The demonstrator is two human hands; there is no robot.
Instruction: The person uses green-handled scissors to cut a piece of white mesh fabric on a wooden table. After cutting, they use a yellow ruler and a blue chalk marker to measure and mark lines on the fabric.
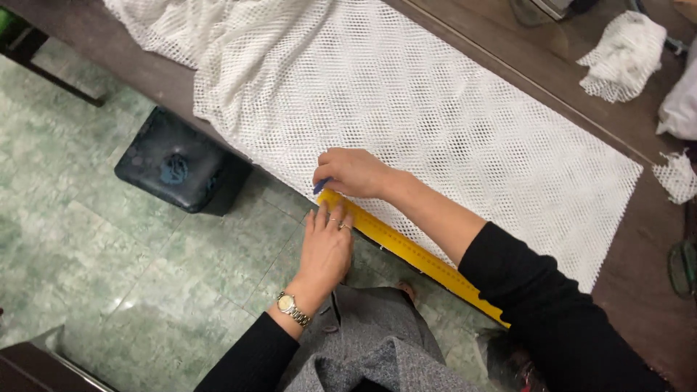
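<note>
Item: white mesh fabric [435, 109], lying spread flat across the dark worktable [653, 290], near edge squared to the table edge.
Item: yellow ruler [406, 247], lying along that edge. Your left hand [327, 247] is pressing it flat, fingers spread, steadying the line.
Item: blue marker [321, 186]. Your right hand [352, 173] is pinching it at the ruler's end.

This looks like a small sewing workshop: white mesh cloth [435, 116] spreads over a long dark surface [646, 276], with a yellow ruler [414, 250], mesh scraps [624, 54] and a green tiled floor [109, 239].
</note>
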